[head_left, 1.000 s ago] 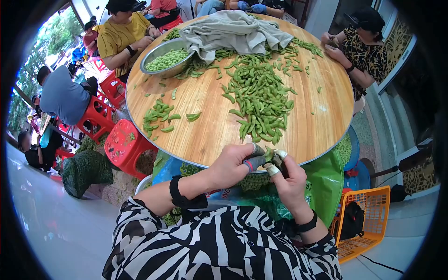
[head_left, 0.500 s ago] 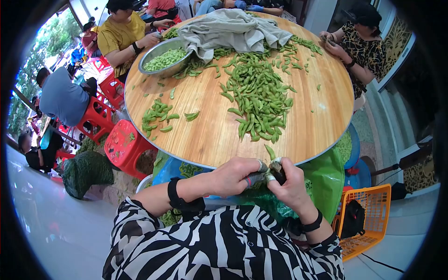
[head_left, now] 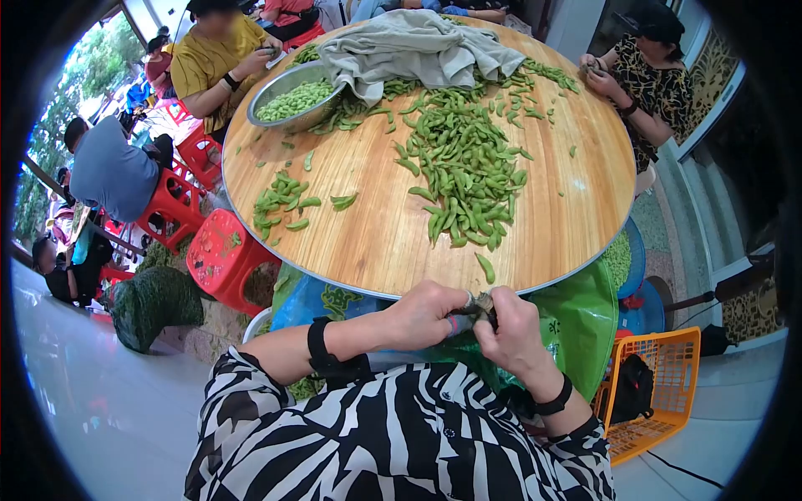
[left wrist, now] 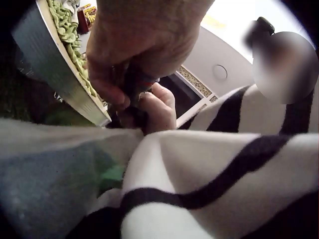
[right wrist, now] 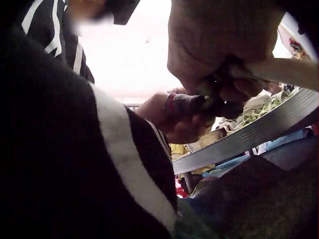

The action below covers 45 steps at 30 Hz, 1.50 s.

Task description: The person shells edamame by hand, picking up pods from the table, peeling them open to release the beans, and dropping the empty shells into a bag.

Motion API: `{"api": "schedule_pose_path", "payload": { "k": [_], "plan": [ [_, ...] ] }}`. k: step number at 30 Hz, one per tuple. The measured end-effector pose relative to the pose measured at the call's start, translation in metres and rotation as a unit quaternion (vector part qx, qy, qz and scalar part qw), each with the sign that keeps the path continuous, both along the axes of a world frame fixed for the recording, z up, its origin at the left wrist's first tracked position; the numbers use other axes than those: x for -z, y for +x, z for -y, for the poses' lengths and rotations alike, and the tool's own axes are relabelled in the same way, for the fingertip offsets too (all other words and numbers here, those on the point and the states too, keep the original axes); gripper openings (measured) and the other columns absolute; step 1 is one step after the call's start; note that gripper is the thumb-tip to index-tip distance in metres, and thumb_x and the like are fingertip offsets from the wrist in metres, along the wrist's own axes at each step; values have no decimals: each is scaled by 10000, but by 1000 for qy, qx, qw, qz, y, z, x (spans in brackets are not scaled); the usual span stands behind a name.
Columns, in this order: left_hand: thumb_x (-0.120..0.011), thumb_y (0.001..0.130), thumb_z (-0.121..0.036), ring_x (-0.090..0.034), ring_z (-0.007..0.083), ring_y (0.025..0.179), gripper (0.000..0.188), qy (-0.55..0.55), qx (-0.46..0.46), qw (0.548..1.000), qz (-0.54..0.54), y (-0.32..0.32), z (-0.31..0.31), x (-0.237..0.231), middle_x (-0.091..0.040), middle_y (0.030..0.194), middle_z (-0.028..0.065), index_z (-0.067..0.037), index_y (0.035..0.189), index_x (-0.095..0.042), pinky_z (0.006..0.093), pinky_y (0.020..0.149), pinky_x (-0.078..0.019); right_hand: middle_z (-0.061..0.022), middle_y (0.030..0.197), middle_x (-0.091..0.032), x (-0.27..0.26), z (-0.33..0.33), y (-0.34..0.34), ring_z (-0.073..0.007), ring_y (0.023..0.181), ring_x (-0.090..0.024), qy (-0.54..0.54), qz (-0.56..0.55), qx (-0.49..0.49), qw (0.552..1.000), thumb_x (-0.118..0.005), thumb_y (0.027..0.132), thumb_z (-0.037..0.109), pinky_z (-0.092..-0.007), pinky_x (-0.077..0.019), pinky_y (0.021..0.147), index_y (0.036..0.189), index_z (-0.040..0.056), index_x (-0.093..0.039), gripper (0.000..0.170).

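In the head view my left hand (head_left: 424,311) and right hand (head_left: 516,330) meet at the table's near edge, fingers curled and tips together. Grey wraps cover several fingers; one left finger wrap (right wrist: 185,103) has a red band. Between the fingertips, mostly hidden, a dim green soybean pod (right wrist: 207,89) shows in the right wrist view. Just beyond the hands a single loose pod (head_left: 485,267) lies on the round wooden table (head_left: 359,246). Farther in spreads a large heap of green pods (head_left: 468,171). The left wrist view shows both hands close together, in shadow.
A metal bowl (head_left: 305,121) of shelled beans stands at the back left, beside a grey cloth (head_left: 418,54). A smaller pod pile (head_left: 280,200) lies left. Green plastic (head_left: 581,313) hangs below the table edge. A red stool (head_left: 221,259) and orange crate (head_left: 660,392) flank me; other people sit around.
The hands have drawn slightly back toward the body and turned inward. A pod that stood out above the fingertips half a second ago now lies apart from them on the table.
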<state>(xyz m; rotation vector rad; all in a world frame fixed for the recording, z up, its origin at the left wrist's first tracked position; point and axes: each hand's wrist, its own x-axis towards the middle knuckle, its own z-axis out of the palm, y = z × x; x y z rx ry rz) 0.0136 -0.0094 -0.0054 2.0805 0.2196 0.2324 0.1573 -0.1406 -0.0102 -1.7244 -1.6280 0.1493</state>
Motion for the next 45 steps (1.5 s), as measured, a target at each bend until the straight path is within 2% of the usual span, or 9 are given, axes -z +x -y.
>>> {"api": "schedule_pose_path", "payload": {
  "k": [7, 10, 12, 15, 25, 34, 39, 42, 45],
  "plan": [
    [-604, 792, -49, -559, 353, 576, 111, -67, -37, 997, 29, -2, 2, 10, -558, 658, 230, 19, 879, -596, 391, 569, -456, -152, 676, -526, -8, 10, 3, -330, 565, -539, -9, -127, 21, 992, -610, 696, 13, -386, -437, 527, 858, -17, -527, 184],
    [-612, 807, -62, -558, 265, 551, 117, -97, -35, 995, -6, -2, 2, 7, -563, 640, 202, 19, 890, -601, 362, 561, -457, -128, 670, -503, -9, 11, 7, -246, 551, -499, -48, -209, -2, 977, -615, 715, 9, -331, -421, 534, 907, -14, -572, 199],
    [-621, 819, -73, -538, 168, 549, 118, -146, -44, 988, -34, -1, 3, 2, -573, 613, 143, 20, 891, -606, 329, 545, -453, -18, 658, -483, -6, 10, 8, -96, 580, -433, -22, -214, -42, 976, -622, 732, 10, -239, -373, 540, 940, -17, -596, 212],
    [-615, 821, -49, -530, 122, 551, 98, -156, -40, 987, -31, -2, 3, -2, -586, 608, 84, 21, 888, -611, 294, 523, -446, -16, 725, -538, -10, 13, 14, -80, 635, -462, -104, -331, -59, 936, -621, 749, 6, -230, -391, 574, 1001, -9, -610, 252],
    [-597, 892, -115, -524, 49, 484, 86, -372, -48, 914, -154, -2, -3, -12, -611, 679, 11, -58, 944, -636, 198, 382, -380, -76, 765, -557, -6, 10, 16, -133, 653, -519, -69, -289, -106, 949, -600, 726, -4, -263, -435, 618, 1036, -18, -594, 311],
    [-552, 890, -87, -575, 71, 591, 96, -306, -24, 939, -156, -8, 6, -15, -619, 697, 13, -34, 934, -619, 222, 504, -451, -147, 705, -479, 0, 6, 6, -302, 575, -518, 34, -29, -67, 997, -608, 667, -27, -360, -430, 532, 908, -20, -555, 248],
    [-574, 759, 2, -604, 336, 652, 154, 41, -17, 996, -80, -13, 8, -20, -593, 753, 174, 18, 911, -583, 407, 604, -483, -150, 711, -489, -4, 5, 2, -340, 609, -543, 21, -55, -63, 996, -637, 663, 13, -392, -444, 530, 860, -7, -508, 236],
    [-616, 732, -4, -542, 359, 638, 200, 252, -48, 963, 82, -19, 2, -16, -532, 723, 139, -9, 931, -596, 412, 555, -444, -143, 694, -484, 0, 9, 9, -331, 589, -525, -15, -69, -47, 996, -622, 669, 11, -378, -440, 532, 859, -10, -526, 214],
    [-656, 700, -23, -542, 331, 652, 237, 318, -59, 935, 148, -22, -3, -22, -500, 727, 122, -20, 928, -590, 418, 564, -444, -125, 693, -518, -3, 13, 13, -271, 574, -530, -59, -144, -67, 986, -611, 711, 5, -337, -442, 551, 879, -13, -561, 176]
  ]
}}
